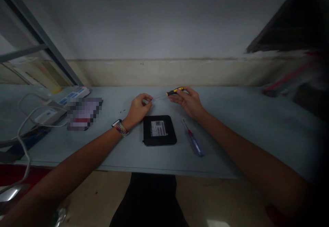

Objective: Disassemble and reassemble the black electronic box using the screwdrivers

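My right hand (189, 102) is closed around the yellow-and-black handle of a screwdriver (174, 92), held above the table with its thin shaft pointing left. My left hand (138, 107) is pinched at the shaft's tip; whether it holds a small part there I cannot make out. A band with a coloured pattern is on my left wrist. A flat black box (159, 130) with a white label lies on the pale table (231, 134) just below both hands. A second screwdriver (193, 138) with a red and blue clear handle lies to the right of the box.
At the left lie a white power strip (50, 114) with white cables (24, 131), a blurred-out item (83, 113) and a blue-and-white pack (74, 95). A metal frame (38, 38) rises at far left. Dark clutter sits at far right. Tiny specks (122, 110) lie near my left hand.
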`<state>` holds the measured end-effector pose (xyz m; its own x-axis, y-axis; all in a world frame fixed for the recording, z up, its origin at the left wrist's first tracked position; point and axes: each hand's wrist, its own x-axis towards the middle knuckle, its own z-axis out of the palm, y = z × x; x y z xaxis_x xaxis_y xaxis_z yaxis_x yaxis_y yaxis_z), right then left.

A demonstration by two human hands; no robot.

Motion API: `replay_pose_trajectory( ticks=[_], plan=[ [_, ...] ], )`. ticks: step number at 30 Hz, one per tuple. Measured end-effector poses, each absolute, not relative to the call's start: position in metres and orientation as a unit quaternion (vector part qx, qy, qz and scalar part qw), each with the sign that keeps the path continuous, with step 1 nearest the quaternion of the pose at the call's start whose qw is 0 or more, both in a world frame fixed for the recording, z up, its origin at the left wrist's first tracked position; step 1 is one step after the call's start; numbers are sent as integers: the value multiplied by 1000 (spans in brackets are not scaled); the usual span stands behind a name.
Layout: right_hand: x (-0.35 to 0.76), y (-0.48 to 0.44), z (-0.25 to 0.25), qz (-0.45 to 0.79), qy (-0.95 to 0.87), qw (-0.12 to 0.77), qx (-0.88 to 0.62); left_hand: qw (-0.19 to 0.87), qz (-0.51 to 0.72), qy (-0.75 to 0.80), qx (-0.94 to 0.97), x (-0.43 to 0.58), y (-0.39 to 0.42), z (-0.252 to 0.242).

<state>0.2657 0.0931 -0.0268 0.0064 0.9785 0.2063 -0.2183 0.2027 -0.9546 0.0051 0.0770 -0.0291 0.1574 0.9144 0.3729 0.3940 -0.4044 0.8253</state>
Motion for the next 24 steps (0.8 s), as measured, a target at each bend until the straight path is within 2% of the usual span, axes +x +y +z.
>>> replay_pose_trajectory(
  ticks=[8,24],
  plan=[
    [265,95,-28,513,-472,611,-375,332,465,461,679,5,76,-29],
    [266,95,-29,528,-457,622,-354,321,479,467,670,3,83,-35]
  ],
)
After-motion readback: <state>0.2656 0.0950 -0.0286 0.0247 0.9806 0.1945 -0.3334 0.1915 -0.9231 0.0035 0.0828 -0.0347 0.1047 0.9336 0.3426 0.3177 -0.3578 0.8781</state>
